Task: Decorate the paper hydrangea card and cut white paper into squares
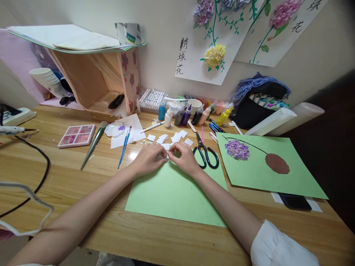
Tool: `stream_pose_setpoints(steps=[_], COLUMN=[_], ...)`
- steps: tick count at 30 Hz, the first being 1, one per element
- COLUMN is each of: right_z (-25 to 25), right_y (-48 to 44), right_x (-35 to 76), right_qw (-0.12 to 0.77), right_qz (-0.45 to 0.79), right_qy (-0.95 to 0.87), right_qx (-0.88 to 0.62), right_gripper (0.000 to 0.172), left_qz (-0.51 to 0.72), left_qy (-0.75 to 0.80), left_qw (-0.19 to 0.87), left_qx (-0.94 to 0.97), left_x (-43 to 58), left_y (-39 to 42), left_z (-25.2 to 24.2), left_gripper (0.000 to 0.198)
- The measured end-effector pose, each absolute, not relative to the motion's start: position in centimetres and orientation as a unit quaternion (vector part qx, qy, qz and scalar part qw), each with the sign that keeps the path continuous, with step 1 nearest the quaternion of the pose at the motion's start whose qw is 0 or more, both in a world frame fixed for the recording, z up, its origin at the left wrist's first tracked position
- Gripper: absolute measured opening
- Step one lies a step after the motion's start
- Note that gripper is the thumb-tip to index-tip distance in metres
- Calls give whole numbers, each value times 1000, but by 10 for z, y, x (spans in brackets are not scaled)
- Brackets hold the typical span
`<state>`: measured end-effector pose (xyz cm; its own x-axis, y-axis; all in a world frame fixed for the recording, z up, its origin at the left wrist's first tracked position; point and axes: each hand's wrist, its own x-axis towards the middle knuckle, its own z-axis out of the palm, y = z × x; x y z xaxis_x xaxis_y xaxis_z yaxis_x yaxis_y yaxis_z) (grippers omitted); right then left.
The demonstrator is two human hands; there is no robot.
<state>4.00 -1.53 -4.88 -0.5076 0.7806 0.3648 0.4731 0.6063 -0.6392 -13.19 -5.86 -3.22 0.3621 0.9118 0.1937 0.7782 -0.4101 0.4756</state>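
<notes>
Where left hand (149, 158) and right hand (184, 158) converge, knuckles up, above green sheet (177, 197), both hands' fingers pinch a small white paper piece (167, 156).

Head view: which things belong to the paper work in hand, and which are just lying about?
Likely in the job:
left hand and right hand, fingertips together at a small white piece
loose white pieces beyond them
green sheet beneath
scissors beside the right hand

Probably just lying about:
phone
pink compartment case
stacked paper cups
</notes>
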Motion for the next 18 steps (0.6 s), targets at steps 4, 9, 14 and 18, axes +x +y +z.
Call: stream_pose_setpoints(steps=[4, 9, 14, 18], right_z=[-50, -52, -52, -52], right_y=[-16, -16, -16, -17], right_x=[40, 40, 40, 40], right_qw=[299, 287, 286, 279], right_qz=[213, 198, 198, 199], right_qy=[-850, -859, -857, -860], right_qx=[-378, -375, -379, -377], right_gripper=[9, 7, 7, 6], left_qz=[232, 226, 228, 235], left_qy=[549, 559, 561, 562], left_qw=[130, 121, 118, 118], left_qx=[793, 789, 787, 784], left_x=[-133, -134, -135, -136], left_y=[-57, -56, -56, -55], left_z=[-33, -35, -37, -37], left_gripper=[18, 24, 26, 29])
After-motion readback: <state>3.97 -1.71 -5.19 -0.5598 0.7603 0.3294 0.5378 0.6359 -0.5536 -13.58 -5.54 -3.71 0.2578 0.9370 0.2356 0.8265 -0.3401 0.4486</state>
